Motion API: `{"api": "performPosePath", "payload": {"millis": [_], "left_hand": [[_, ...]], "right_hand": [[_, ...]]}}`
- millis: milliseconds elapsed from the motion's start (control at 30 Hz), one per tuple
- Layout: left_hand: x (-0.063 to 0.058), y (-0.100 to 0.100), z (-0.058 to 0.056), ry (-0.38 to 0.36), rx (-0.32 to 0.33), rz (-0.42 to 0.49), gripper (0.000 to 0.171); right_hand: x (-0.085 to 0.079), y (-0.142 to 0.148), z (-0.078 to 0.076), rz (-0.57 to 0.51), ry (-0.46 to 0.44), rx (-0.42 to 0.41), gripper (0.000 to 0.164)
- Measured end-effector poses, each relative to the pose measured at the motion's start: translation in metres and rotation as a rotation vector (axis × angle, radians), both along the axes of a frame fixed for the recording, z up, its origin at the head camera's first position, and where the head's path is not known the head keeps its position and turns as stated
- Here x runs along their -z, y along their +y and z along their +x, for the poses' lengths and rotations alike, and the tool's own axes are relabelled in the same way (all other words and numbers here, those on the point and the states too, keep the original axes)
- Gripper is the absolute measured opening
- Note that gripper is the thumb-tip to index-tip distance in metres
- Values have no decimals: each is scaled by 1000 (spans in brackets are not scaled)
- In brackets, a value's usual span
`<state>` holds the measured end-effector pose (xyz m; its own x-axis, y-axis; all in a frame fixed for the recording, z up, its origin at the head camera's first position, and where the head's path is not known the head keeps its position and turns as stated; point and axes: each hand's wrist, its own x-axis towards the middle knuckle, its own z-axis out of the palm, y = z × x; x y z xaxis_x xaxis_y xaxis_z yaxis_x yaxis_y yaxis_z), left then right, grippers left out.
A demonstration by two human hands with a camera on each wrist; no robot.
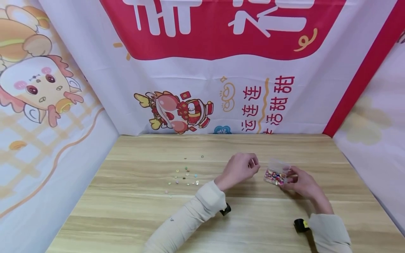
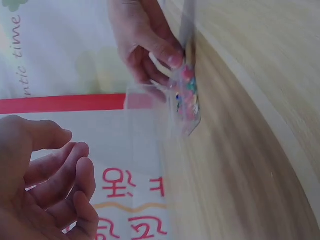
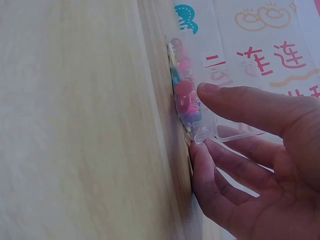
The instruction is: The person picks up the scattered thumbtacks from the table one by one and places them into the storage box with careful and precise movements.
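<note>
A small clear plastic box [image 1: 274, 176] full of colourful beads stands on the table with its clear lid [image 1: 280, 164] raised. My right hand [image 1: 302, 183] holds it at its right end. In the right wrist view the thumb [image 3: 220, 97] lies against the box's side, with fingertips at its lower corner. My left hand [image 1: 239, 167] hovers left of the box, apart from it. Its fingers [image 2: 82, 180] are loosely bent, thumb tip close to the index fingertip, and I see nothing between them. Several tiny beads [image 1: 187, 174] lie scattered on the table left of this hand.
The wooden table [image 1: 133, 211] runs back to a printed cloth [image 1: 196, 70] hung upright behind it. More printed cloth [image 1: 104, 154] borders the left side, and another sheet [image 1: 367, 151] the right. Black straps [image 1: 301, 225] sit at both wrists.
</note>
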<state>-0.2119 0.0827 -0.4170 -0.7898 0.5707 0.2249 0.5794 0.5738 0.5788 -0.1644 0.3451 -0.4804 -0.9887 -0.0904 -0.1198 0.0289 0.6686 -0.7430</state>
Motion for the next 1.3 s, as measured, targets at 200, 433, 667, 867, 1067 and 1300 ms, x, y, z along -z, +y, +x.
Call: {"api": "performPosePath", "payload": {"millis": [200,433,667,867,1067,1300], "left_hand": [[-7,-31,2,-33,-27,13,6],[-14,-66,1,-48,-69,25,4],[-13,-90,2,-58,-93,5,5],[-3,-110,3,-83,-96,-29,5],[7,-133,9,-120,-87,-95,4],[25,-155,14,-139,-45,-145,5]], "right_hand": [[0,-2,-1,25,-9,2,68],[-1,-2,0,56,-20,15,69],[-1,-2,1,47,8,5,67],[-1,-2,0,41,5,0,66],[1,-1,-2,37,-6,-3,67],[4,1,-3,46,11,-1,67]]}}
